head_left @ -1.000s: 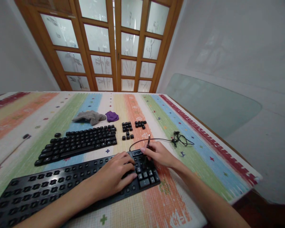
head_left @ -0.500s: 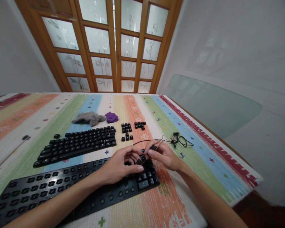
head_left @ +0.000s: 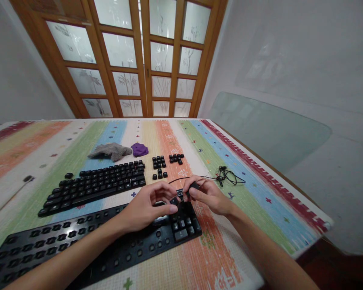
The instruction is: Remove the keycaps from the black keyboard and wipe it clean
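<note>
My right hand (head_left: pixel 210 195) is closed on the black handle of a wire keycap puller (head_left: pixel 194 185), above the right end of a black keyboard (head_left: pixel 121 257). The puller's thin wires point down towards my left hand (head_left: pixel 149 205). Between the thumb and fingers of that hand is a small black keycap (head_left: pixel 175 200), partly hidden, close to the wire ends. Most of the keyboard's key positions are bare; several keycaps (head_left: pixel 180 234) sit at its lower right corner, just below my hands.
Behind the keyboard lie rows of loose black keycaps (head_left: pixel 99 182), with smaller groups (head_left: pixel 159 162) to their right. Farther back are a grey cloth (head_left: pixel 111 152) and a purple cloth (head_left: pixel 139 150). A coiled black cable (head_left: pixel 225 175) lies right; a thin stick with a dark tip (head_left: pixel 27 178) lies left.
The puller's wires, which stuck out above and below my right hand, now show mainly below it. My left hand has shifted slightly left with the keycap. The view has shifted a little.
</note>
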Motion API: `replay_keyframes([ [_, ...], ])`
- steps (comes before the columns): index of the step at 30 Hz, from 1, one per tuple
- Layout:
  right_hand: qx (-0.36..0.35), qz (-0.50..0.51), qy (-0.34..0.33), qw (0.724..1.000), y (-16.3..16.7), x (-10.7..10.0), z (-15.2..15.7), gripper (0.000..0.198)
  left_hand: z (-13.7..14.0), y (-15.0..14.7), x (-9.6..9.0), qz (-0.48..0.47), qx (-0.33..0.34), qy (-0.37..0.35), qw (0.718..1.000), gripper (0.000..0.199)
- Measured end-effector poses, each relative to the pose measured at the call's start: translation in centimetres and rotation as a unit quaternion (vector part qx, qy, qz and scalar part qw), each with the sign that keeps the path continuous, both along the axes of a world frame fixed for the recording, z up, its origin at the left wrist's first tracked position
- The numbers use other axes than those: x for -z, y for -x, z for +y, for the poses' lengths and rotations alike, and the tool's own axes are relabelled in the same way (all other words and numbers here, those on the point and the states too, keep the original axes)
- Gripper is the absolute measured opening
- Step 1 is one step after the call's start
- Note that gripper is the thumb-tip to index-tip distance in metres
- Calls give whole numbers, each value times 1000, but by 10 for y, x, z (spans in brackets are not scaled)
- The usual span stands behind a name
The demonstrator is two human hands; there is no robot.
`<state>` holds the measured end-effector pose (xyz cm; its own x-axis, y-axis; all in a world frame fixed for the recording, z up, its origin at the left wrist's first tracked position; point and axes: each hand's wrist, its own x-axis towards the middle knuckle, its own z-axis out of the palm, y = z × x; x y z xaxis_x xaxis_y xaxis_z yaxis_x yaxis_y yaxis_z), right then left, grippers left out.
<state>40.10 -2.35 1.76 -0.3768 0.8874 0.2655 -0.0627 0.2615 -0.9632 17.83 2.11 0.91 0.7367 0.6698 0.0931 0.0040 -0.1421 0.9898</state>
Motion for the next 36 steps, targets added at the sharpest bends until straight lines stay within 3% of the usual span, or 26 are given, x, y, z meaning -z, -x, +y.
replay_keyframes([
  [2, 21, -18, -5, 1000, -1, 1, 1, 25, 1, 2, -6, 46, -33, -138, 989, 21],
  [5, 53, -54, -20, 997, 1, 0, 1, 26, 3, 5, -11, 60, -55, -308, 948, 13],
  [8, 88, -113, -66, 987, 5, 0, -1, 24, 7, 6, -8, 53, -59, -399, 913, 13],
  [12, 132, -205, -141, 959, 9, 5, 0, 14, 12, 3, -2, 81, -33, -468, 879, 19],
  [18, 211, -279, -171, 921, 6, 10, 5, 13, 43, -12, -1, 91, -60, -509, 854, 10],
  [27, 229, -267, -174, 920, 5, 4, 3, 15, 110, -65, 24, 181, -131, -521, 824, 11],
  [36, 223, -258, -184, 922, 3, 0, 2, 13, 128, -82, 39, 218, -116, -537, 807, 11],
])
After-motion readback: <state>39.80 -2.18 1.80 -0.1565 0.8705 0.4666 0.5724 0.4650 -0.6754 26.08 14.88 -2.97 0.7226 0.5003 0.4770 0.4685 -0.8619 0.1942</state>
